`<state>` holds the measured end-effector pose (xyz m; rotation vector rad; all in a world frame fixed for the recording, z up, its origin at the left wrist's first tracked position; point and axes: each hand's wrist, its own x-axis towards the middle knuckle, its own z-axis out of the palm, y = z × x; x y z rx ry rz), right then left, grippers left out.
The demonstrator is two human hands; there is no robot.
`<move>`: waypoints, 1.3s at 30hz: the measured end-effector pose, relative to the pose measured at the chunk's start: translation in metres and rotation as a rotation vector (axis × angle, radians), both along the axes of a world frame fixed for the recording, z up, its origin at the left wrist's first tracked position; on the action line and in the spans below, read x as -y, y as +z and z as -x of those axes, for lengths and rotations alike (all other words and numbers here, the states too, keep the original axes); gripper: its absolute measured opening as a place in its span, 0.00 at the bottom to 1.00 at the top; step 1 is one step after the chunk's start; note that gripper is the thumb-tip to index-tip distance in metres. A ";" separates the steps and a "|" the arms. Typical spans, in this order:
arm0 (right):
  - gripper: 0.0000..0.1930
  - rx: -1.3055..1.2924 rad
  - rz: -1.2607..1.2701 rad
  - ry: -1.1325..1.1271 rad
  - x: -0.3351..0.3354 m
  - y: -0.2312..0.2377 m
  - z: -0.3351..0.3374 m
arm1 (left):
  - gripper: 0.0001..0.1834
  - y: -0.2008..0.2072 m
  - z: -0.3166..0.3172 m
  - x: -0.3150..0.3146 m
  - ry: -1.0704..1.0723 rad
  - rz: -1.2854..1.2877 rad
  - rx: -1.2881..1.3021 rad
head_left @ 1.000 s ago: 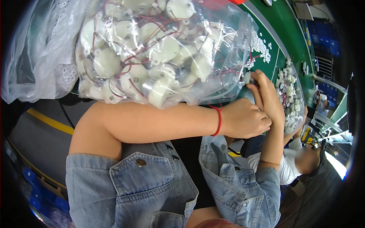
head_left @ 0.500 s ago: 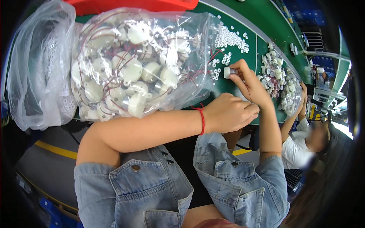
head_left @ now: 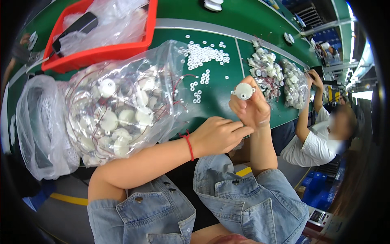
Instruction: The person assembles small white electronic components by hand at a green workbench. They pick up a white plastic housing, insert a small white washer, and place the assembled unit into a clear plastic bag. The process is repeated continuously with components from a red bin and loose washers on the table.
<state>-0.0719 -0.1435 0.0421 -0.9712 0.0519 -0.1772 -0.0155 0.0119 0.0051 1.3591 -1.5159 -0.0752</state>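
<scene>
My right hand point(head_left: 256, 106) pinches a small round white motor point(head_left: 244, 92) above the green table point(head_left: 225, 46). The motor's flat face, with an ear on either side and a small hub, is turned up toward me. Just below that wrist, my left hand point(head_left: 221, 136) is closed with its fingertips pressed together; whatever lies between them is hidden. To the left stands a clear plastic bag point(head_left: 165, 61) full of similar white motors with red wires. Small white rings point(head_left: 199, 55) lie spread on the table beyond my hands, with a few in small clusters closer in.
At the far left stands a red bin point(head_left: 95, 51) holding plastic bags and a black object. Another clear bag point(head_left: 30, 126) sits at the left edge. To the right are a heap of white parts point(head_left: 264, 67), a bagged heap point(head_left: 293, 83) and a seated co-worker point(head_left: 315, 142).
The motor has turned from side-on to face-up in my right hand. The view has shifted, bringing more of the red bin into sight. My left hand stays closed near the right wrist.
</scene>
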 end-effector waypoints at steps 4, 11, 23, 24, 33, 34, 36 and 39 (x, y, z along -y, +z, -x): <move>0.12 -0.005 0.520 -0.610 0.050 0.023 0.011 | 0.15 0.000 0.000 0.002 -0.052 0.007 0.013; 0.12 -0.475 1.556 -1.143 0.158 0.008 0.034 | 0.13 -0.005 0.002 0.004 -0.124 -0.053 0.058; 0.25 -0.807 1.807 -0.797 0.172 -0.013 0.059 | 0.12 -0.008 0.002 0.001 -0.188 -0.136 0.064; 0.29 -0.855 1.783 -0.743 0.170 -0.009 0.066 | 0.11 -0.009 0.004 0.002 -0.199 -0.137 0.071; 0.13 -0.247 1.623 -0.740 0.006 0.029 -0.019 | 0.04 -0.024 0.008 0.003 -0.190 -0.319 0.182; 0.12 -0.163 1.621 -0.465 -0.017 0.028 -0.034 | 0.05 -0.027 0.007 0.001 -0.166 -0.302 0.179; 0.11 0.198 1.589 -0.255 -0.047 0.019 -0.068 | 0.06 -0.033 0.006 0.002 -0.143 -0.252 0.165; 0.12 0.229 1.606 -0.138 -0.052 0.011 -0.098 | 0.09 -0.032 0.011 0.010 -0.177 -0.272 0.168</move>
